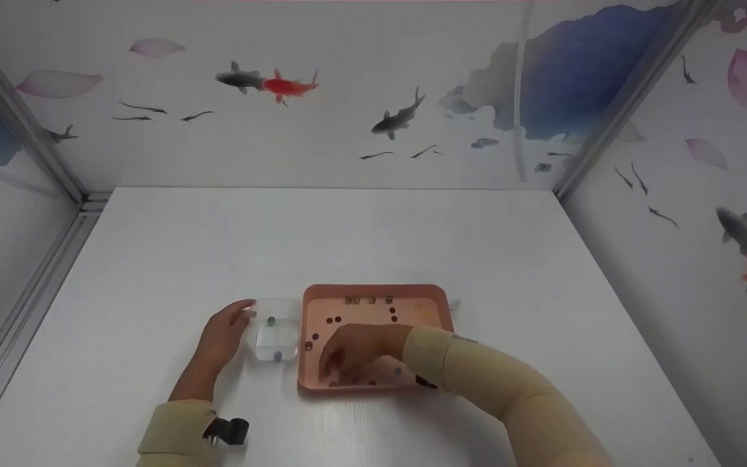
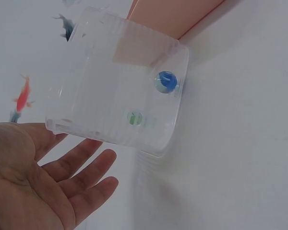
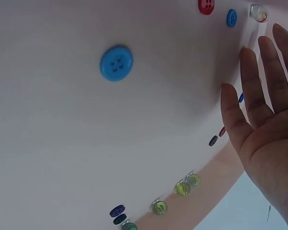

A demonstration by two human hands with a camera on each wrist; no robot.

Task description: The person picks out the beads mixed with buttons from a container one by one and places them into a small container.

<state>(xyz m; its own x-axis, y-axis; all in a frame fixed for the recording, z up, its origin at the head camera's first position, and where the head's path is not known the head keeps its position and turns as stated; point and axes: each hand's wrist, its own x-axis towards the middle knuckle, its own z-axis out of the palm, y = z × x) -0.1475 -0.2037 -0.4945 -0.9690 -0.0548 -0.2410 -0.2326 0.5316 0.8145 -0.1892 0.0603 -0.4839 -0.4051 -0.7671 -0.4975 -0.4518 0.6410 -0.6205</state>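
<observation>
My left hand [image 1: 221, 334] touches the left side of a clear plastic box [image 2: 120, 81] with its fingers nearly straight. Inside the box lie a blue-and-white marble [image 2: 166, 82] and a green marble [image 2: 135, 118]. The right hand [image 1: 357, 350] is low over the front left part of a pink tray [image 1: 443, 311], its visible fingers extended and its thumb hidden. Near those fingertips in the right wrist view are a clear marble [image 3: 259, 13], a blue button [image 3: 232, 18] and a red button [image 3: 206, 5]. Another blue button [image 3: 116, 63] lies further off.
Several yellowish marbles [image 3: 159, 207] line the tray's far side, with dark buttons [image 3: 117, 211] close by. The box stands just left of the tray on a white table [image 1: 334, 233]. Patterned walls [image 1: 321, 143] enclose the table at the back and sides.
</observation>
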